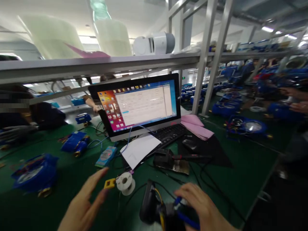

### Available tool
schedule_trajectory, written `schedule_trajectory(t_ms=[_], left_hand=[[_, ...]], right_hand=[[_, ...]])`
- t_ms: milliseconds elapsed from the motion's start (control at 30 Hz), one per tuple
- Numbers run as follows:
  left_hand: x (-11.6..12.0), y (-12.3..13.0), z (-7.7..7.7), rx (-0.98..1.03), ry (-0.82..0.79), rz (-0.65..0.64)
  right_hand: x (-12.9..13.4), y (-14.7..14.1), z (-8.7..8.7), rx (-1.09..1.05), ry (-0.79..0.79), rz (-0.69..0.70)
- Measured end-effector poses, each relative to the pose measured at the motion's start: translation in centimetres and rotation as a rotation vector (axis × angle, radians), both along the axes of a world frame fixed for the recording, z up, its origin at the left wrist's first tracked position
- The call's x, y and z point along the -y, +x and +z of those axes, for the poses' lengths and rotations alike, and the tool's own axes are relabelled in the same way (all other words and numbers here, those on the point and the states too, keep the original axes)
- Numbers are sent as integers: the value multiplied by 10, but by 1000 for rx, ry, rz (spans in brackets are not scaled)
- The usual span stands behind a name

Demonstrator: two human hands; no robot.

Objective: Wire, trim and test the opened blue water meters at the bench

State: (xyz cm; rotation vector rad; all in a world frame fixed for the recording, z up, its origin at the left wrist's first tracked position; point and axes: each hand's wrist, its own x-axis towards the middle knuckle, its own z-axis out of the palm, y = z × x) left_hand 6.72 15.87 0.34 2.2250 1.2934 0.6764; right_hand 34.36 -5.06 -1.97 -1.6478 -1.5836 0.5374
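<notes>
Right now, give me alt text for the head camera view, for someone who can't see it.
A person's bare left hand is open near a round white spool; the right hand is close to a blurred black object with yellow strips. Behind them, a lit black-framed monitor stands on a green workbench among blue devices.

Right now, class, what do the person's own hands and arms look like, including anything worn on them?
The left hand and right hand are both bare, with no gloves. No sleeve or cuff shows, since the picture's lower edge cuts the arms off. I can make out no ring, watch or marking, though blur hides fine detail.
</notes>
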Motion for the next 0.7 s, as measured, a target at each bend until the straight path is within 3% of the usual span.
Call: schedule_trajectory(t_ms=[100, 200, 467, 600, 700], left_hand=[[80, 54, 7, 113, -199, -271], [119, 94, 10, 215, -341, -294], [142, 131, 5, 392, -656, -223], [148, 143, 5, 391, -704, -223], [150, 136, 2, 272, -707, -213]], right_hand=[[8, 13, 1, 435, 224, -146], [18, 20, 5, 686, 337, -216], [43, 31, 9, 891, 495, -195], [51, 32, 9, 923, 508, -141], [56, 32, 8, 911, 461, -85]])
